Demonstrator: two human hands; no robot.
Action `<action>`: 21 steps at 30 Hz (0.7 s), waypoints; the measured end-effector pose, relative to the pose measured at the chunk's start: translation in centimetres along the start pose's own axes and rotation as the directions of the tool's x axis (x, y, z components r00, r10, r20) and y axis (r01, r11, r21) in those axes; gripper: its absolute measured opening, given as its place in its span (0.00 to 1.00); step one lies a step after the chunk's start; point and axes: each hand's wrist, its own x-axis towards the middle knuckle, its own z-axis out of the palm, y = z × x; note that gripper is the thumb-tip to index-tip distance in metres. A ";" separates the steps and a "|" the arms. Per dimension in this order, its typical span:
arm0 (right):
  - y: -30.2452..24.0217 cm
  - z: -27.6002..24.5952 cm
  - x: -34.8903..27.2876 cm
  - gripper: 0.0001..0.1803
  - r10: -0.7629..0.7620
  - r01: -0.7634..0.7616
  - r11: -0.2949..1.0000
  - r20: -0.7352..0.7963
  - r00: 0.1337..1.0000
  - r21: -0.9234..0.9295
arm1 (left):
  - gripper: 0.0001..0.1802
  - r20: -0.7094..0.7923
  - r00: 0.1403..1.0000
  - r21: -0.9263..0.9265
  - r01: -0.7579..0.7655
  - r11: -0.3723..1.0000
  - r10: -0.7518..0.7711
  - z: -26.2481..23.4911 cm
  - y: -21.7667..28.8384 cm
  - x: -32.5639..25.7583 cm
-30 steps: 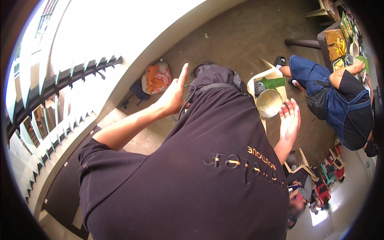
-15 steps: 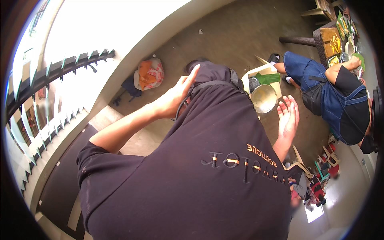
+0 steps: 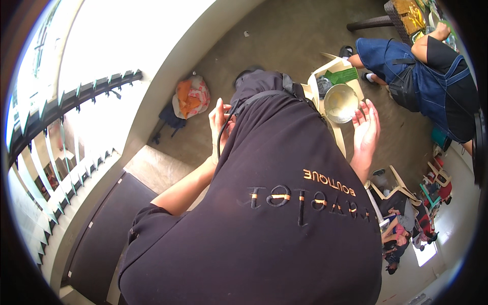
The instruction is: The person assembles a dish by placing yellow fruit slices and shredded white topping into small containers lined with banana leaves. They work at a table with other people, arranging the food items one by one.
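Observation:
My left hand [image 3: 218, 126] is at the side of my dark shirt [image 3: 264, 152], its fingers apart and loosely bent beside a black cord [image 3: 221, 136]; the shirt's edge hides part of it. With palm turned up and fingers spread, my right hand [image 3: 366, 129] is open and holds nothing. Its fingertips are beside the rim of a round metal bowl [image 3: 339, 105] with pale residue inside; whether they touch I cannot tell. The bowl stands on a cream plastic chair [image 3: 341, 65], along with a piece of green leaf [image 3: 343, 75] and a dark crumpled bag [image 3: 324, 84].
A person in a denim apron [image 3: 432, 96] stands at the right by a food table with a dark woven leg [image 3: 371, 23]. Left on the floor lies a white-and-orange bag [image 3: 191, 97]. Louvred windows [image 3: 40, 162] line the left wall; several people and chairs [image 3: 396, 188] are lower right.
My left hand has drawn back from the cap-like dark cloth at my front and its pointing finger has bent. My right hand now appears closer to the bowl. The whole view has shifted.

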 end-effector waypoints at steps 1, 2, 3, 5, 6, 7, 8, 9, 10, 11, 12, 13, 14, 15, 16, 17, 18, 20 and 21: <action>0.3 0.1 0.0 0.23 0.002 -0.002 1.000 0.009 1.000 0.015 | 0.37 0.040 0.999 -0.009 -0.030 1.000 0.030 -0.6 0.0 -0.2; 0.4 0.2 -0.1 0.24 0.005 -0.005 1.000 0.000 1.000 0.002 | 0.37 0.080 0.995 -0.019 -0.059 0.998 0.061 -1.5 0.1 -0.4; 0.6 0.1 0.0 0.23 -0.003 0.002 1.000 0.015 1.000 0.026 | 0.37 0.118 0.989 -0.029 -0.088 0.996 0.090 -2.1 0.4 -0.5; 1.2 -0.4 0.2 0.23 -0.004 0.001 0.997 0.046 0.999 0.072 | 0.39 0.178 0.972 0.013 -0.156 0.988 0.151 -2.8 1.3 -0.8; 1.2 -0.3 0.5 0.24 -0.006 0.003 0.998 0.056 0.998 0.055 | 0.40 0.209 0.961 0.033 -0.189 0.981 0.179 -3.1 1.6 -1.1; 1.3 -0.2 0.6 0.24 -0.012 0.007 0.997 0.073 0.997 0.072 | 0.41 0.202 0.964 0.052 -0.187 0.981 0.173 -3.1 1.6 -1.5; 1.4 0.0 0.6 0.24 -0.018 0.011 0.996 0.088 0.996 0.089 | 0.41 0.195 0.966 0.071 -0.185 0.980 0.168 -3.1 1.5 -2.0; 1.5 0.1 0.6 0.25 -0.025 0.014 0.994 0.103 0.994 0.108 | 0.42 0.187 0.969 0.078 -0.178 0.981 0.161 -3.3 1.2 -2.5; 1.6 0.5 0.3 0.26 -0.015 0.006 0.994 0.087 0.996 0.109 | 0.44 0.181 0.971 0.081 -0.171 0.982 0.155 -3.4 1.0 -2.9; 1.8 0.6 0.2 0.27 -0.011 -0.002 0.993 0.115 0.993 0.118 | 0.45 0.174 0.973 0.084 -0.166 0.983 0.150 -3.5 0.6 -3.3; 1.9 0.7 0.1 0.27 -0.008 -0.010 0.992 0.142 0.990 0.128 | 0.45 0.160 0.974 0.060 -0.169 0.984 0.157 -3.3 0.4 -3.4; 2.3 0.8 0.1 0.28 -0.006 -0.018 0.989 0.165 0.986 0.144 | 0.46 0.152 0.974 0.038 -0.175 0.984 0.168 -3.2 -0.2 -3.5; 2.6 0.8 0.2 0.28 -0.009 -0.023 0.987 0.194 0.981 0.158 | 0.49 0.152 0.985 -0.100 -0.063 0.993 0.078 -3.1 -1.4 -3.9; 2.8 1.0 0.1 0.29 -0.016 -0.016 0.987 0.198 0.980 0.160 | 0.52 0.169 0.974 -0.029 -0.147 0.989 0.150 -3.3 -2.4 -4.3; 2.5 1.2 0.2 0.29 -0.025 -0.009 0.987 0.204 0.979 0.163 | 0.53 0.153 0.976 -0.064 -0.148 0.987 0.156 -2.8 -2.3 -4.3; 2.5 1.3 0.2 0.29 -0.034 -0.002 0.986 0.209 0.977 0.166 | 0.54 0.137 0.977 -0.099 -0.148 0.984 0.161 -2.5 -2.2 -4.3; 2.7 1.3 0.3 0.30 -0.042 0.001 0.983 0.216 0.976 0.185 | 0.55 0.118 0.991 -0.126 -0.039 0.991 0.054 -2.7 -3.4 -5.1; 2.7 1.3 0.3 0.31 -0.067 0.025 0.978 0.199 0.978 0.208 | 0.56 0.082 0.989 -0.118 -0.116 0.986 0.126 -2.3 -3.5 -4.6; 2.7 1.2 0.3 0.31 -0.080 0.037 0.975 0.191 0.978 0.219 | 0.56 0.063 0.985 -0.113 -0.153 0.982 0.161 -2.2 -3.7 -4.3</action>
